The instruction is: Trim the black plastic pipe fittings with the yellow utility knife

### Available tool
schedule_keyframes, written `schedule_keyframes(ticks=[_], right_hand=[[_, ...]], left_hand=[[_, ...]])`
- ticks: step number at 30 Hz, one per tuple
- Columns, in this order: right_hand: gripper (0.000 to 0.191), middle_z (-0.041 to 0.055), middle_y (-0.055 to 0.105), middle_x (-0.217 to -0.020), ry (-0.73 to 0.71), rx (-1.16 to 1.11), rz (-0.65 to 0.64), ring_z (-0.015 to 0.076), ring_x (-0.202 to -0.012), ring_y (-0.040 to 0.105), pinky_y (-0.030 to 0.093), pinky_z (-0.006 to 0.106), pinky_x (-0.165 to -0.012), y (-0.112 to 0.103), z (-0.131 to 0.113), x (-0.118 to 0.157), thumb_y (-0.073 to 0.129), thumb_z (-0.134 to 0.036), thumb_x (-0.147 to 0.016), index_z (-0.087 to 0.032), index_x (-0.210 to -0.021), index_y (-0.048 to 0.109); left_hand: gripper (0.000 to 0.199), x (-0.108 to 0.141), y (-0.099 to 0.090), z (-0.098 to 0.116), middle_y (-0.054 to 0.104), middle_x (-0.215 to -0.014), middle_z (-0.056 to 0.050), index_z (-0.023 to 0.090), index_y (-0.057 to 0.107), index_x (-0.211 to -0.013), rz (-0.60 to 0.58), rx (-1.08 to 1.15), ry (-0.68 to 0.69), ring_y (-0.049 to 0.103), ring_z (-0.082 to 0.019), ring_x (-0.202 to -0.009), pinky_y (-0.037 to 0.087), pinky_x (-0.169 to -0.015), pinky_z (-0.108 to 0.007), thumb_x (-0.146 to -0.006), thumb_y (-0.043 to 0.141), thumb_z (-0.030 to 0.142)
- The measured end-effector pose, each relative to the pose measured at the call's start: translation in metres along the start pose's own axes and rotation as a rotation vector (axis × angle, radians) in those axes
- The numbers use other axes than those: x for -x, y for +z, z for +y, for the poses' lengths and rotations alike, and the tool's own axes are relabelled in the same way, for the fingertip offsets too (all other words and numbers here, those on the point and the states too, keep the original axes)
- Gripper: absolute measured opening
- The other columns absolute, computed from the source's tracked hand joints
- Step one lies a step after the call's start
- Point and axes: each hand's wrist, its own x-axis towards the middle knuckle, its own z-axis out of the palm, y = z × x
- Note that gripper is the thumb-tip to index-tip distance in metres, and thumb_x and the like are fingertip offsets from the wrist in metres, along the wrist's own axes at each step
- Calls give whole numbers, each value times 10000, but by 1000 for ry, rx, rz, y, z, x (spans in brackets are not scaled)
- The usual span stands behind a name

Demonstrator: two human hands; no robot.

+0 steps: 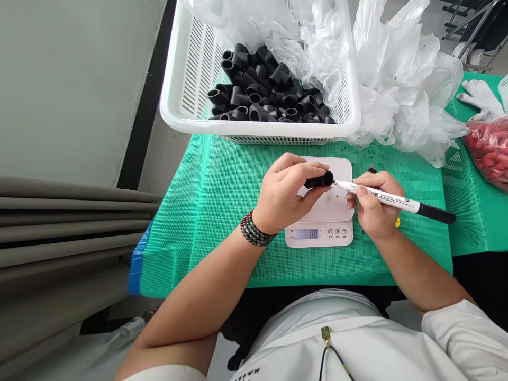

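Observation:
My left hand grips a black pipe fitting between thumb and fingers, its round open end facing right. In my right hand is a white whiteboard marker, held like a pen with a black cap on its rear end. The marker's tip is at the rim of the fitting; whether it touches cannot be made out. Both hands are above a white digital scale, whose display is lit. A small dark object shows just behind my right hand, partly hidden.
A white plastic basket full of black pipe fittings stands beyond the scale. Clear plastic bags spill over its right side. Farther right lie a white glove and a bag of red parts. Green mesh covers the table.

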Motion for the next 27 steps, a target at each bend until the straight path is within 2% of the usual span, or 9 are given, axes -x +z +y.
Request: schedule_keyframes(ticks=[12,17,22,27], right_hand=[[66,-46,682,-675,-20,34,26,147,-527,650,535,298,-486,2,-2,0,728,-316,-1005,-263,-967,718],[100,-42,682,-681,23,22,104,149,-505,636,522,303,-458,1,-2,0,732,-360,-993,-268,-957,716],[102,-43,679,-681,18,7,13,153,-524,638,527,302,-472,-1,0,-1,737,-358,-996,-267,-955,713],[52,-41,680,-671,-24,31,17,147,-534,646,526,293,-486,-1,-1,-2,721,-299,-1004,-256,-976,729]], left_hand=[[210,3,0,-2,855,-1094,-40,245,661,-1140,-29,19,-54,708,-206,-933,635,-777,-359,-996,793,323],[210,5,-1,-2,851,-1082,-55,238,665,-1126,-72,-12,-101,717,-215,-936,640,-773,-379,-1012,762,385],[216,4,-1,-2,849,-1076,-55,240,650,-1110,-71,-7,-85,715,-212,-925,636,-768,-375,-1008,766,390],[237,1,0,0,849,-1086,-29,245,638,-1129,-16,35,-8,713,-187,-923,624,-770,-335,-975,814,285]])
